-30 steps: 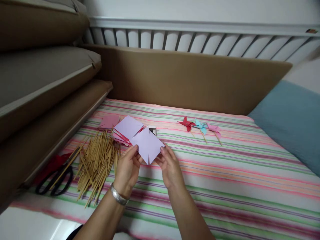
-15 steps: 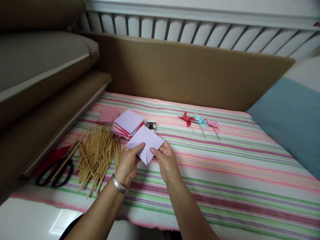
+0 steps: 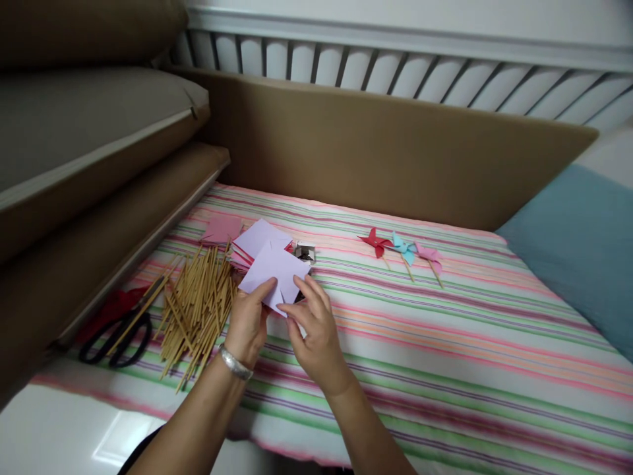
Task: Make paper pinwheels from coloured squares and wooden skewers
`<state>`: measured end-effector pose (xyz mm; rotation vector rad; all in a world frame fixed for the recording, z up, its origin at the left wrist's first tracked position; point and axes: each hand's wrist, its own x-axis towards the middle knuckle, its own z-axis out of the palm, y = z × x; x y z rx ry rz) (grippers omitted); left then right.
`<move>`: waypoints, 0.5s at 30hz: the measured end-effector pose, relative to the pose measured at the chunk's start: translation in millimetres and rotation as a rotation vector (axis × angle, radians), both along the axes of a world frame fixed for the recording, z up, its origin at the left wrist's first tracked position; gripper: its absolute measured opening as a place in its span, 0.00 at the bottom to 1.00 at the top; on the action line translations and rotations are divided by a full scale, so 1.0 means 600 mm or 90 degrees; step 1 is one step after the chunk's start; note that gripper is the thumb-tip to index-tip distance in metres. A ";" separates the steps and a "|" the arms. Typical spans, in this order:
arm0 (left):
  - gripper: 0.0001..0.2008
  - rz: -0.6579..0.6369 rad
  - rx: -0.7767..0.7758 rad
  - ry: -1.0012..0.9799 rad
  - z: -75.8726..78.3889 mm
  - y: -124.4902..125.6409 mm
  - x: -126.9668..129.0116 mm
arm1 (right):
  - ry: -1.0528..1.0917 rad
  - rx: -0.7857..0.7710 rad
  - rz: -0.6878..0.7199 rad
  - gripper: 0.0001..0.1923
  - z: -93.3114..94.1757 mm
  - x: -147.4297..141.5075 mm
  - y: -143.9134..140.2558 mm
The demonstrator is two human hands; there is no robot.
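A lilac paper square (image 3: 273,269) with cuts in from its corners is held low over the striped mattress (image 3: 445,330). My left hand (image 3: 248,321) pinches its near left edge. My right hand (image 3: 310,323) holds its near corner, fingers spread over the paper. Just behind lies a stack of lilac, red and pink paper squares (image 3: 257,239). A small metal box (image 3: 305,251) sits beside the stack.
A heap of thin wooden sticks (image 3: 195,307) lies left of my hands, with black scissors (image 3: 119,336) and red paper beyond. Three small pinwheels, red (image 3: 376,242), blue (image 3: 404,247) and pink (image 3: 429,256), lie further back. Brown cushions line the left and rear; a blue pillow (image 3: 578,244) is at right.
The lilac square has tilted from upright to nearly flat and moved left, closer to the stack. My right hand's fingers have come over the paper's near corner.
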<state>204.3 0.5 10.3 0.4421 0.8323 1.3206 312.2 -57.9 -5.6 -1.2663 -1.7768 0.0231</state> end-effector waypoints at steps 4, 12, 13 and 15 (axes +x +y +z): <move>0.17 -0.008 0.012 0.017 -0.003 -0.001 0.000 | 0.002 0.005 -0.018 0.10 -0.007 -0.004 0.002; 0.17 -0.089 0.090 0.159 -0.020 -0.008 0.004 | 0.061 -0.020 -0.075 0.03 0.004 0.013 0.005; 0.16 -0.100 0.097 0.181 -0.021 -0.010 0.005 | 0.068 -0.023 -0.084 0.03 0.005 0.016 0.007; 0.16 -0.136 0.114 0.203 -0.023 -0.013 0.007 | 0.090 -0.033 -0.102 0.03 0.006 0.023 0.009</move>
